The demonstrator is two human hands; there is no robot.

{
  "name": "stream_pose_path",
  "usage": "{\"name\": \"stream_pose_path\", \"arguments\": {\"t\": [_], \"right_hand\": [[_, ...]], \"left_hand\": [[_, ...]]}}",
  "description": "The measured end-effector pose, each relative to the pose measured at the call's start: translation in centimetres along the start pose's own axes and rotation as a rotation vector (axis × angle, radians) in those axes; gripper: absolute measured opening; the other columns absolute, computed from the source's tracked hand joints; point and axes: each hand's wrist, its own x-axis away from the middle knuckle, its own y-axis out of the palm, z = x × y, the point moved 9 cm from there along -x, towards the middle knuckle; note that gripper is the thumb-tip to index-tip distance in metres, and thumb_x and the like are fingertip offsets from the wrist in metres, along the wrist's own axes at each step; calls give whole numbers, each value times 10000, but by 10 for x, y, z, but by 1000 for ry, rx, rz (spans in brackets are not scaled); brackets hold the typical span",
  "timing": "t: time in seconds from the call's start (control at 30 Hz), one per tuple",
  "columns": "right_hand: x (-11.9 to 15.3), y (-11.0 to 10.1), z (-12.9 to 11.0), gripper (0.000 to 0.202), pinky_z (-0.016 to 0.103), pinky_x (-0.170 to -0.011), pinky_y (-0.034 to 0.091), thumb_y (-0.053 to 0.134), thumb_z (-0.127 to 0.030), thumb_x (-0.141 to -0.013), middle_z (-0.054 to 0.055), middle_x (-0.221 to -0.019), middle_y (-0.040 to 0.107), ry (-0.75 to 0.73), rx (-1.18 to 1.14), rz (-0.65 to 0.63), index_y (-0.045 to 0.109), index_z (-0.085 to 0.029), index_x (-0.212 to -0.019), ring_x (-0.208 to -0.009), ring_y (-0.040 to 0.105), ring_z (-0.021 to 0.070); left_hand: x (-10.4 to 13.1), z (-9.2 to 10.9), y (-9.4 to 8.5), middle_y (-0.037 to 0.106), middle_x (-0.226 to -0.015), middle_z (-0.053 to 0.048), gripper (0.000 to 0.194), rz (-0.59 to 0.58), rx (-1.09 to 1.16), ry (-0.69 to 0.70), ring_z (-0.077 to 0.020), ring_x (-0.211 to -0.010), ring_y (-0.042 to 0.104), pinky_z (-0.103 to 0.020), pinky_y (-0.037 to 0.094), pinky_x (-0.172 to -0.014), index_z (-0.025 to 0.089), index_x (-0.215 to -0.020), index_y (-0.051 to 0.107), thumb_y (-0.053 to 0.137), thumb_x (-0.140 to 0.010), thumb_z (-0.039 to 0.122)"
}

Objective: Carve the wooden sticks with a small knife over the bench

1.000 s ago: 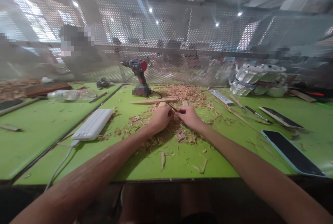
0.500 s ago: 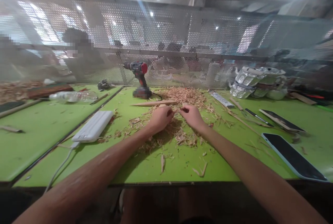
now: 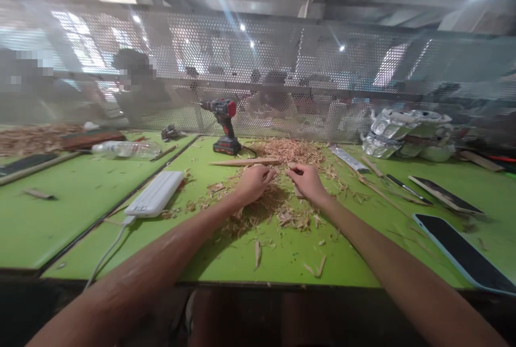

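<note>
Working from the left, we note a white power bank (image 3: 155,193) on the green table (image 3: 133,253), its cable attached. Next stands a drill (image 3: 226,124), with a pointed wood strip (image 3: 242,162) lying just beyond the left hand (image 3: 253,183). That hand's fingers are curled inward; whether they pinch anything we cannot tell at this blur. Wood shavings (image 3: 288,148) lie around both hands (some loose curls sit nearer the edge). The right hand (image 3: 308,181), apart from the left, has thumb and fingers bent together, contents likewise unreadable; a pale wood piece (image 3: 298,191) shows beside it. We judge that light fingertips, steadied forearms and brushed-aside shavings would serve best here.
</note>
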Motion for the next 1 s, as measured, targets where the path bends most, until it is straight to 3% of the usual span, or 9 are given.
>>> {"name": "stream_pose_path", "arguments": {"t": [0.13,0.3,0.47,0.63,0.77,0.87,1.0], "right_hand": [[-3,-3,1,428,331,-597,389,675,-592,-828,23,-579,572,-10,0,19,600,-228,-615,-597,498,191],[-4,-1,3,450,332,-564,372,695,-623,-811,30,-563,571,-2,-19,13,599,-234,-606,-574,488,191],[-1,3,7,441,330,-533,372,705,-634,-821,8,-524,531,31,-48,-12,633,-233,-653,-518,471,182],[2,5,6,399,329,-502,361,717,-593,-830,-3,-497,506,28,-78,-25,632,-241,-664,-491,465,183],[2,4,4,410,332,-510,371,712,-605,-835,-3,-483,499,18,-75,-17,630,-246,-658,-506,487,195],[3,5,3,413,327,-522,373,701,-614,-837,-2,-484,507,32,-59,-32,636,-240,-672,-520,495,198],[4,6,1,406,306,-522,352,682,-595,-849,-12,-477,497,20,-66,-43,631,-227,-686,-514,475,179]], "left_hand": [[0,2,-3,550,-671,-18,431,0,-21,6,-179,-669,524,-305,347,-646,209,-580,518,533,-1005,282],[0,2,-3,561,-858,-52,405,15,10,19,-180,-770,580,-303,462,-754,208,-558,475,607,-940,223],[-2,1,0,571,-885,-59,349,12,23,7,-191,-827,594,-314,487,-811,215,-602,472,605,-922,177],[-4,-5,1,619,-802,-41,271,16,31,-61,-197,-818,607,-307,474,-772,218,-684,492,587,-932,161],[-1,-14,7,661,-792,-18,93,-18,188,-142,-169,-710,630,-277,471,-681,203,-891,547,553,-948,129],[1,-16,16,685,-858,-22,135,-60,366,-169,-138,-623,634,-245,457,-584,206,-1020,508,457,-975,89],[1,-15,21,671,-903,-25,176,-77,458,-166,-127,-605,626,-234,446,-541,219,-1014,476,373,-993,77]]}}
